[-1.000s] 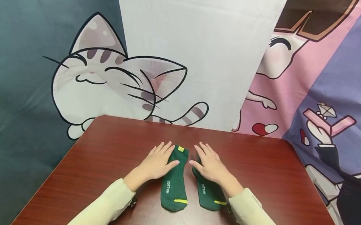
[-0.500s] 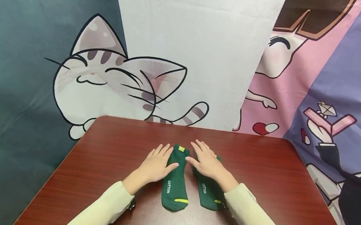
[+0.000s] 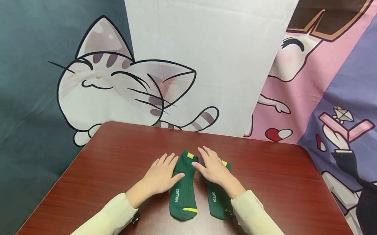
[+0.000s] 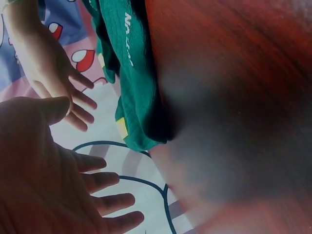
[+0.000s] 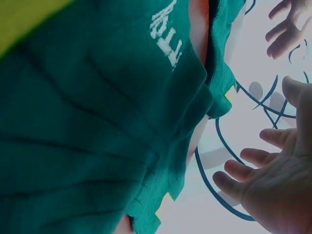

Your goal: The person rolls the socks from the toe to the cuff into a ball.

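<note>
Two dark green socks lie side by side on the table, each with white COTTON lettering and yellow marks. The left sock is flat and mostly visible. My left hand hovers at its left edge, fingers straight and spread, thumb over the sock. Over the upper part of the right sock is my right hand, fingers extended, its thumb reaching toward the left sock. That hand and its sleeve hide part of the right sock. In both wrist views the palms face down with nothing held, and the green fabric fills much of the right one.
The reddish-brown wooden table has rounded far corners. Behind it hangs a backdrop printed with a cartoon cat and figures. Light-coloured sleeves cover both forearms.
My right hand has shifted slightly left, uncovering the yellow tag at the right sock's top. My left hand has drawn back a little toward me. Both socks stay in place.
</note>
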Demonstrator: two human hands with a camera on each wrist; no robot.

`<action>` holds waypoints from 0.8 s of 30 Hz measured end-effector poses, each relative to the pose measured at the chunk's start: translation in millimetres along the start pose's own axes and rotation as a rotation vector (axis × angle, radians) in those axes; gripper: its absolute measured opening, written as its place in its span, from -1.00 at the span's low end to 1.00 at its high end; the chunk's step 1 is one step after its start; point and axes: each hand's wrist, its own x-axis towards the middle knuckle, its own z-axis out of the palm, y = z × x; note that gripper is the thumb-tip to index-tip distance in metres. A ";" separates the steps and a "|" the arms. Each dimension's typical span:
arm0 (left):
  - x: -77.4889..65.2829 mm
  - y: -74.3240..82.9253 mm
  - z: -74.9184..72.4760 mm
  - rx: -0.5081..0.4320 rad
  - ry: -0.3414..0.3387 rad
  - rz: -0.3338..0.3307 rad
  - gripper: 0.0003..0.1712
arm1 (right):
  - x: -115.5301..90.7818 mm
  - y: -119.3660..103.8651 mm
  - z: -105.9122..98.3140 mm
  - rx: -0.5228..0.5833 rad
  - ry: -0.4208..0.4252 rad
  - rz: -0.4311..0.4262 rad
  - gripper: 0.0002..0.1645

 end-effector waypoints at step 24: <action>-22.6 3.0 4.1 0.040 0.020 -0.057 -0.15 | 13.0 -0.3 6.4 0.122 -0.046 0.088 -0.14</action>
